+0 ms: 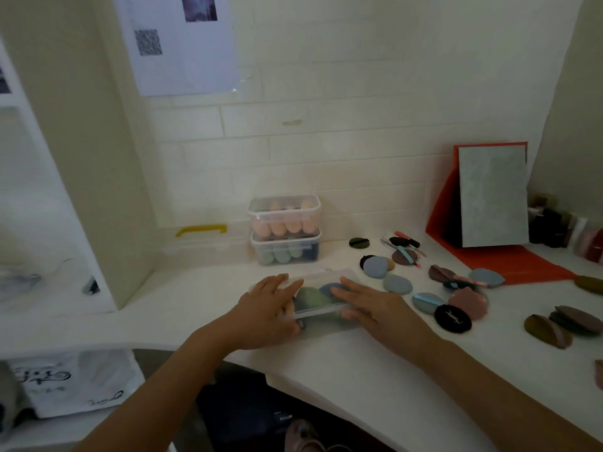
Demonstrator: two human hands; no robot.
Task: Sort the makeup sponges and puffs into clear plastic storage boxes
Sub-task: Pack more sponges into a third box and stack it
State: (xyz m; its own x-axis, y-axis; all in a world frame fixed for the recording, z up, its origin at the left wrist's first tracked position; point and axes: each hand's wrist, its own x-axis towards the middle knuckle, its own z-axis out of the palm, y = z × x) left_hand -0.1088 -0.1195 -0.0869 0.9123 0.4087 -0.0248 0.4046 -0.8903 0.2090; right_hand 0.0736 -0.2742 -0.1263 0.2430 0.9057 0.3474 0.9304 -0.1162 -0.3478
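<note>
1. The left hand (267, 308) and right hand (368, 305) lay flat atop the box (321, 277), fingers straight across it, gripping nothing.
2. Loose puffs (397, 283) lay at its 3 o'clock.
3. A stack (284, 223) of filled boxes stood at 12 o'clock.

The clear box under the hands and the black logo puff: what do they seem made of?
Clear box: probably hard transparent plastic, slightly glossy; a green sponge and a blue sponge show through it. Black puff: likely soft matte fabric, perhaps velvety; it gives no shine, but blur hides the texture.
</note>
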